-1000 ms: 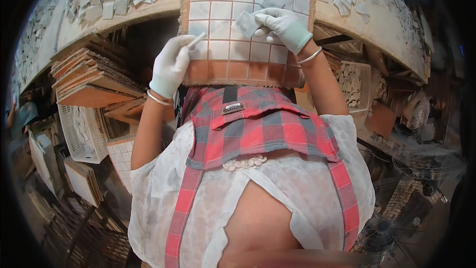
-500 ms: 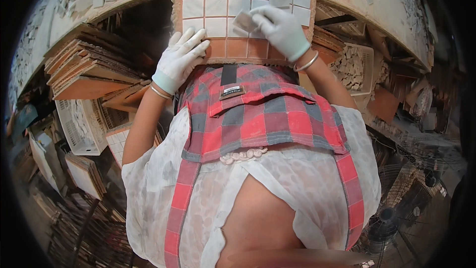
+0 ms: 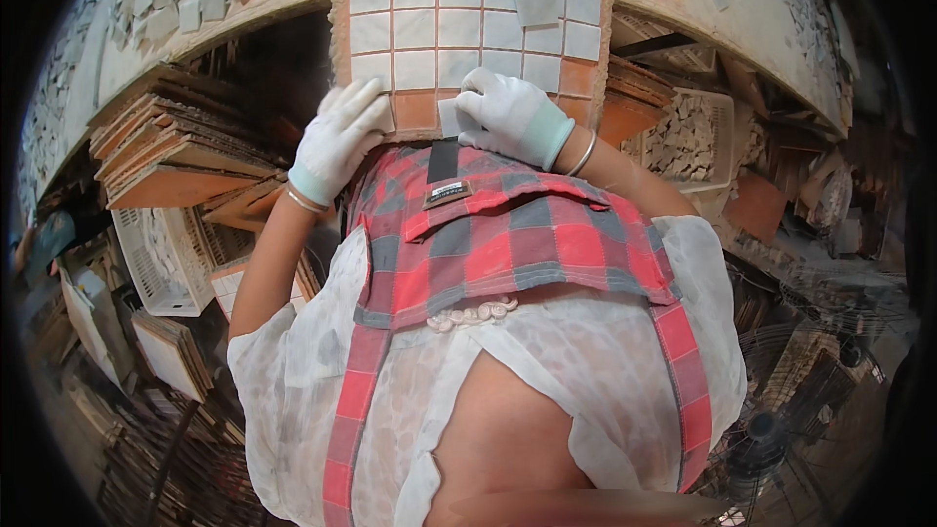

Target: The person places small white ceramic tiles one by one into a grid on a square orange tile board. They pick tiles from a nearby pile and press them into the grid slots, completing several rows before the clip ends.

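Right white-gloved hand (image 3: 503, 115) had moved lower on gridded terracotta-coloured board (image 3: 417, 107), pinching square grey-white tile (image 3: 451, 119) — bottom row now partly covered. Left white-gloved hand (image 3: 342, 133), fingers bent, lay at board's left edge — grip unclear.

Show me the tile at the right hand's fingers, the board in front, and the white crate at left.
Tile (image 3: 450, 119): head view, its exposed left part.
Board (image 3: 415, 111): head view, bare orange surface near its lower edge.
White crate (image 3: 137, 254): head view, perforated side wall.
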